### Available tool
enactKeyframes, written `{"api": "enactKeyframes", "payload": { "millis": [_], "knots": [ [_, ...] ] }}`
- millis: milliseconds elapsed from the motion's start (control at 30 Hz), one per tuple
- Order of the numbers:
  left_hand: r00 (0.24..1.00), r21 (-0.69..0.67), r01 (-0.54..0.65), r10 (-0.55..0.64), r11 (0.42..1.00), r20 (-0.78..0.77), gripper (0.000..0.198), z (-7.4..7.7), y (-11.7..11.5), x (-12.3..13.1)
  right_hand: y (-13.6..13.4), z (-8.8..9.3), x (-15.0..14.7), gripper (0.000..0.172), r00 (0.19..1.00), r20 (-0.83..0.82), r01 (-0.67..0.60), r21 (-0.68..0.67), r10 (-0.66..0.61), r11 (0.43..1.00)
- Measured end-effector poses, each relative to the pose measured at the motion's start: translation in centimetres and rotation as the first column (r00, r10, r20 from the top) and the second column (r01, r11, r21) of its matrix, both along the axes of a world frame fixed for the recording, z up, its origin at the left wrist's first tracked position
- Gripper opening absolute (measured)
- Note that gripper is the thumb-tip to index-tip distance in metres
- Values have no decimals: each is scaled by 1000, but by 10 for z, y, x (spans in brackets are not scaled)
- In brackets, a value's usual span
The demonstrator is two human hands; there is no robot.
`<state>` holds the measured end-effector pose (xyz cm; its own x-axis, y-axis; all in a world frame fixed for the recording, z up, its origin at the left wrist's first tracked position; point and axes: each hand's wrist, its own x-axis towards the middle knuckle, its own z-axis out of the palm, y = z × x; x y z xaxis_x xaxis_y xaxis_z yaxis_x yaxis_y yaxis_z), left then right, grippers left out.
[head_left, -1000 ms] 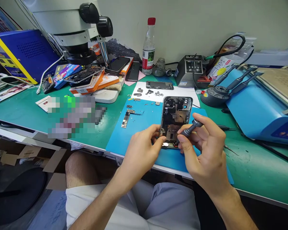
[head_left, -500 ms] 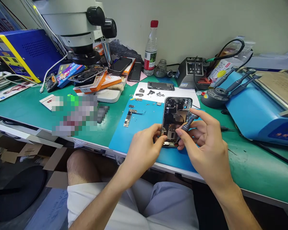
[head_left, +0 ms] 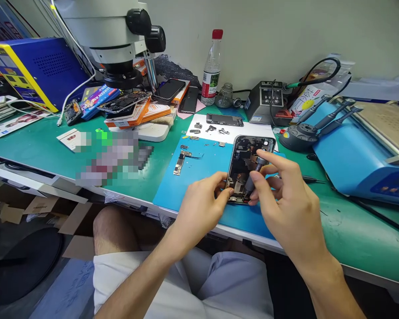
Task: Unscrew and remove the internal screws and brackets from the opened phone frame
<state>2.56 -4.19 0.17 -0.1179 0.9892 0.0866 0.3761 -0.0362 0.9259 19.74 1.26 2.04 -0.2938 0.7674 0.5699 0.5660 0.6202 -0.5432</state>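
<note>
The screwdriver [head_left: 249,184] is standing more upright than half a second ago, the right hand's [head_left: 292,199] fingers pinching it over the opened phone [head_left: 242,165]. The left hand [head_left: 201,206] is pinching the phone's lower left edge above the blue mat [head_left: 211,166].

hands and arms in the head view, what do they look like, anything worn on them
The left hand and right hand are both bare, with no gloves and no visible rings. The left forearm and right forearm are uncovered too: no sleeve, watch or bracelet shows.
</note>
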Motion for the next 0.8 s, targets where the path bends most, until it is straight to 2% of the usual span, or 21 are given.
{"api": "enactKeyframes", "payload": {
  "millis": [133,233,367,667,800],
  "knots": [
    [1000,-2,-5,5,1000,-14,14,1,1,0,3,4,-1,44,1000,-20,1,18,-1,1000],
    [1000,-4,-10,10,1000,-25,14,1,1,0,3,4,-1,35,999,-34,0,12,1,1000],
    [999,-5,-8,8,1000,-37,14,0,0,0,4,1,-1,35,995,-98,29,-29,-32,999],
    [999,-4,-5,4,1000,-50,14,-1,0,0,8,-4,-1,36,983,-185,-22,-105,2,994],
    [999,-4,-1,0,1000,-51,13,-1,0,0,8,-4,0,31,978,-208,-24,-143,-7,990]
  ]
}}
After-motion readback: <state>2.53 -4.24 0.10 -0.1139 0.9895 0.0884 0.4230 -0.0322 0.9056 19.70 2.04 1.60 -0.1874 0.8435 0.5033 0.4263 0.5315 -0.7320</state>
